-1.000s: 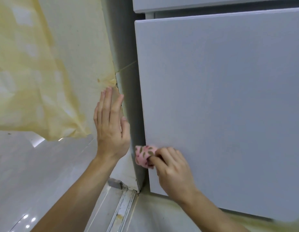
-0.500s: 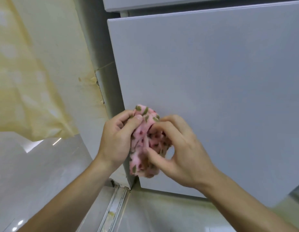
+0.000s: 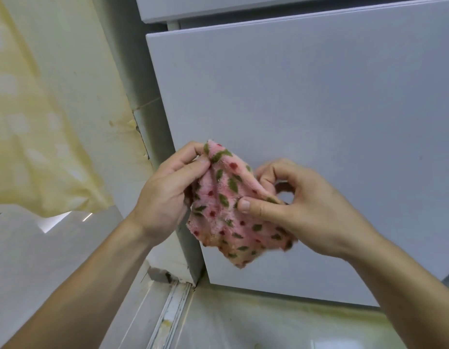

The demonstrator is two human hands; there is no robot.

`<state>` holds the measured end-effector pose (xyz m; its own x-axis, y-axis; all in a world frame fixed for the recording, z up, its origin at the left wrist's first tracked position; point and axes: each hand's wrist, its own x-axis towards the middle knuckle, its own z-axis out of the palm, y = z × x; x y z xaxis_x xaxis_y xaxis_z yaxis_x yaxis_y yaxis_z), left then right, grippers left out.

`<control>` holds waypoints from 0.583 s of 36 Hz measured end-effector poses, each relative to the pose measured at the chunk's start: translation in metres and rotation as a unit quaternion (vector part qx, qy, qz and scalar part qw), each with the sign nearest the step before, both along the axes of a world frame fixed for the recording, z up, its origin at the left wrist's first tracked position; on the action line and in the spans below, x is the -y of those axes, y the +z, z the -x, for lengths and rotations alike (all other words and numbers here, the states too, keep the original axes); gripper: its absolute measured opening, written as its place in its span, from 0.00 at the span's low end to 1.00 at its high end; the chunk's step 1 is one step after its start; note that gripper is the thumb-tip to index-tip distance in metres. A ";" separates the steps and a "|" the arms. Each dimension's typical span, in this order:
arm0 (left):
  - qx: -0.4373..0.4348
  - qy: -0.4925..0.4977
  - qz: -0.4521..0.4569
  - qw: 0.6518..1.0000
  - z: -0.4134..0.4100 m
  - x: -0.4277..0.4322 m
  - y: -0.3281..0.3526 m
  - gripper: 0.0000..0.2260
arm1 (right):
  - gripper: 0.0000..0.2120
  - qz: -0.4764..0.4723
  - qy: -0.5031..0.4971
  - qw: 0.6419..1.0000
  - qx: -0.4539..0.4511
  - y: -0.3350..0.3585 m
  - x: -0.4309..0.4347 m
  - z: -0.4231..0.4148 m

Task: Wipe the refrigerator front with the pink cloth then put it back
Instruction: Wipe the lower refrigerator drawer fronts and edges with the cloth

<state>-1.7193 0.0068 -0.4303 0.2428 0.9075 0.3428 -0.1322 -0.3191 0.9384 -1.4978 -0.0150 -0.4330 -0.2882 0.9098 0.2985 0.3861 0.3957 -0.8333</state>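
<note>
The pink cloth, patterned with green leaves and red dots, hangs partly spread between both hands in front of the refrigerator's pale grey lower door. My left hand pinches the cloth's upper left corner between thumb and fingers. My right hand pinches its right side, the thumb lying across the fabric. The cloth's lower edge looks soiled and hangs free, off the door.
A yellowish curtain hangs at the left against a cream wall. The refrigerator's grey side panel meets the wall. A metal floor track runs below, next to the pale tiled floor.
My right hand lifted the bunched cloth off the door's lower left corner. My left hand left the refrigerator's side and took hold of the cloth, and both hands have spread it open.
</note>
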 end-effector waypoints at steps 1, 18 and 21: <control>0.015 -0.009 0.010 1.000 -0.002 0.000 -0.001 0.09 | 0.23 0.033 0.036 0.998 -0.039 0.001 0.000 -0.002; -0.170 -0.016 -0.010 0.985 -0.023 0.003 -0.011 0.27 | 0.08 0.133 0.014 0.982 -0.136 0.009 -0.001 -0.015; -0.218 0.005 -0.054 0.974 -0.027 0.005 -0.010 0.15 | 0.09 0.124 0.007 0.985 -0.117 0.007 -0.002 -0.017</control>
